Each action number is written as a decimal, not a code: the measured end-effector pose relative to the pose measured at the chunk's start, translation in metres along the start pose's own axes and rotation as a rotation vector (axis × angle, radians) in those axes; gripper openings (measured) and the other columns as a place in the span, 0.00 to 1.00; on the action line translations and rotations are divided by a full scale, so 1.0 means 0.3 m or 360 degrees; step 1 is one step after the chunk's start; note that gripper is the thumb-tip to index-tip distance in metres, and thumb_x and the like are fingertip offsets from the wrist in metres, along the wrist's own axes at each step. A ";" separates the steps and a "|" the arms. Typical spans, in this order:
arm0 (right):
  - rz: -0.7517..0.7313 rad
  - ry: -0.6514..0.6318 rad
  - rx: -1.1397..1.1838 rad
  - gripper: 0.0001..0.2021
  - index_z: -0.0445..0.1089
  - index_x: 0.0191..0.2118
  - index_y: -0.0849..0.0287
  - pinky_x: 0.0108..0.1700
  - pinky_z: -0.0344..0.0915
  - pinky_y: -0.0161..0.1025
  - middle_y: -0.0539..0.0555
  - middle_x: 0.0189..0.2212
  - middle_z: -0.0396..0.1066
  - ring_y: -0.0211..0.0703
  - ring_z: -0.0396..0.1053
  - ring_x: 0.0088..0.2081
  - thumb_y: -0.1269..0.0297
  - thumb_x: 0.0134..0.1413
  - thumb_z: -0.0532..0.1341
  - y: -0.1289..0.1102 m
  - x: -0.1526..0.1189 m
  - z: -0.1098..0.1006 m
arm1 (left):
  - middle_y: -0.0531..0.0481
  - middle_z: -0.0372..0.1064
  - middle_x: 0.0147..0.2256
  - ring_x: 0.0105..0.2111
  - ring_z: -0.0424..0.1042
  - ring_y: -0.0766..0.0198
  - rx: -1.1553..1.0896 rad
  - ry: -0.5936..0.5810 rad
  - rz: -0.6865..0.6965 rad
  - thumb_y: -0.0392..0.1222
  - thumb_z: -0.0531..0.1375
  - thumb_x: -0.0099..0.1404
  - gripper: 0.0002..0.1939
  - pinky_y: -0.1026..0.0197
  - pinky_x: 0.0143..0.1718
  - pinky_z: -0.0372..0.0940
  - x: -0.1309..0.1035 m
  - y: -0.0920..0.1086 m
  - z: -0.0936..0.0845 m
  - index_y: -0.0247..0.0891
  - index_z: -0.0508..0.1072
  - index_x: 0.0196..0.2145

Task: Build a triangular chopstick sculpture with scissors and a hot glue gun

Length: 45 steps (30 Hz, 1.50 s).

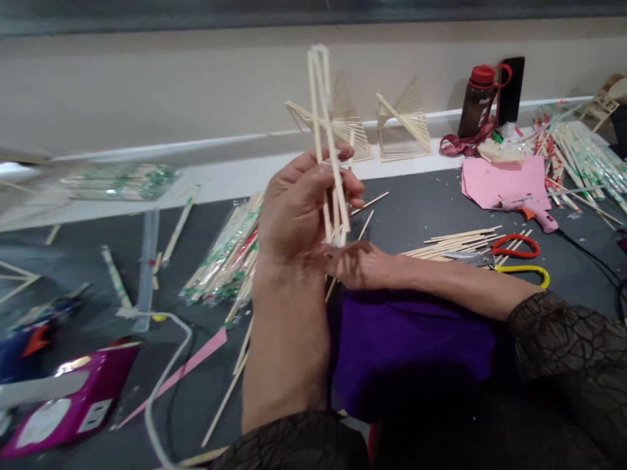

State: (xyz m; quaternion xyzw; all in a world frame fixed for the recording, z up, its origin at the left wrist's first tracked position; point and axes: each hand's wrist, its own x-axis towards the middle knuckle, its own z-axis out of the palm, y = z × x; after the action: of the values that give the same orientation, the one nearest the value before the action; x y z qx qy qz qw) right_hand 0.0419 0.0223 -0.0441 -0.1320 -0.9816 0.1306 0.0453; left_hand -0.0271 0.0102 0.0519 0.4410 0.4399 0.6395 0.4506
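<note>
A narrow frame of thin wooden sticks [315,98] is held upright near the middle of the head view. My left hand [298,202] is closed around its middle, with the thumb and fingers on the sticks. My right hand [360,264] is at the frame's lower end, just below my left palm. Its fingertips are partly hidden by my left hand and the sticks, and it seems to pinch the bottom joint. Behind the frame, two fanned stick structures, one of them farther right [404,130], stand against the wall.
Scissors [514,248] lie on loose sticks at the right, with a pink glue gun [539,212] beyond. A bottle [477,104] stands by the wall. Wrapped stick bundles [225,251], a clear ruler [147,267], a white cable [189,333] and a magenta packet [98,385] are left.
</note>
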 end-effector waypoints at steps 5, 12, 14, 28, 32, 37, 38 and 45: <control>0.0066 0.0143 0.0199 0.08 0.69 0.42 0.60 0.35 0.59 0.37 0.56 0.43 0.74 0.42 0.68 0.40 0.67 0.65 0.53 0.067 -0.045 -0.167 | 0.58 0.67 0.20 0.18 0.61 0.70 -0.0054 0.0191 0.0179 0.45 0.65 0.51 0.09 0.66 0.16 0.55 0.005 0.041 -0.027 0.45 0.76 0.32; 0.0303 0.1404 0.0982 0.04 0.69 0.38 0.57 0.40 0.65 0.35 0.47 0.35 0.71 0.35 0.68 0.36 0.66 0.62 0.57 0.160 -0.227 -0.364 | 0.62 0.55 0.13 0.15 0.55 0.73 -0.0125 0.0293 0.0021 0.43 0.67 0.46 0.11 0.68 0.15 0.51 0.020 0.013 -0.018 0.44 0.70 0.27; 0.0503 0.1667 0.1320 0.04 0.68 0.39 0.55 0.31 0.63 0.31 0.45 0.30 0.67 0.32 0.67 0.31 0.63 0.61 0.58 0.189 -0.259 -0.386 | 0.61 0.59 0.16 0.16 0.58 0.73 0.0018 0.0116 -0.0143 0.44 0.69 0.45 0.13 0.67 0.15 0.53 0.018 -0.032 0.014 0.44 0.70 0.27; 0.1011 0.1821 0.2403 0.10 0.69 0.35 0.58 0.20 0.57 0.26 0.41 0.22 0.65 0.27 0.65 0.21 0.61 0.50 0.68 0.257 -0.386 -0.243 | 0.57 0.70 0.20 0.17 0.61 0.73 0.0170 -0.0337 -0.0649 0.39 0.71 0.39 0.17 0.68 0.18 0.53 -0.042 -0.204 0.178 0.37 0.70 0.28; 0.0901 0.1834 0.2376 0.13 0.72 0.35 0.59 0.21 0.59 0.26 0.44 0.24 0.68 0.28 0.66 0.23 0.59 0.45 0.70 0.274 -0.424 -0.216 | 0.58 0.69 0.19 0.17 0.62 0.73 0.0125 -0.0290 -0.0729 0.38 0.71 0.36 0.18 0.69 0.19 0.54 -0.043 -0.236 0.186 0.35 0.72 0.27; 0.0766 0.1722 0.2116 0.10 0.71 0.32 0.60 0.23 0.59 0.28 0.42 0.21 0.66 0.28 0.62 0.22 0.63 0.43 0.70 0.306 -0.444 -0.199 | 0.55 0.70 0.19 0.19 0.65 0.72 0.0079 -0.0296 -0.0819 0.39 0.71 0.36 0.16 0.69 0.22 0.57 -0.045 -0.280 0.182 0.34 0.74 0.25; 0.0753 0.1695 0.2073 0.08 0.71 0.32 0.60 0.23 0.59 0.29 0.42 0.21 0.66 0.28 0.61 0.21 0.65 0.45 0.68 0.311 -0.444 -0.198 | 0.54 0.70 0.19 0.19 0.66 0.71 0.0075 -0.0289 -0.0824 0.39 0.71 0.36 0.16 0.69 0.22 0.58 -0.045 -0.288 0.180 0.34 0.74 0.24; 0.0838 0.1558 0.2004 0.04 0.69 0.31 0.59 0.21 0.57 0.27 0.41 0.20 0.64 0.26 0.58 0.19 0.75 0.51 0.62 0.306 -0.435 -0.248 | 0.56 0.68 0.16 0.16 0.63 0.73 0.0067 -0.0112 -0.0781 0.38 0.74 0.32 0.18 0.71 0.18 0.55 -0.029 -0.324 0.173 0.34 0.72 0.22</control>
State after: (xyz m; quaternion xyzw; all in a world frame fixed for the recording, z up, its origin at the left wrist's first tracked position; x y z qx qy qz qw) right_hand 0.1991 0.0906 -0.0044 -0.3486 -0.5319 0.5885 0.4993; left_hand 0.0429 0.0303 -0.0314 0.3523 0.5310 0.4858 0.5983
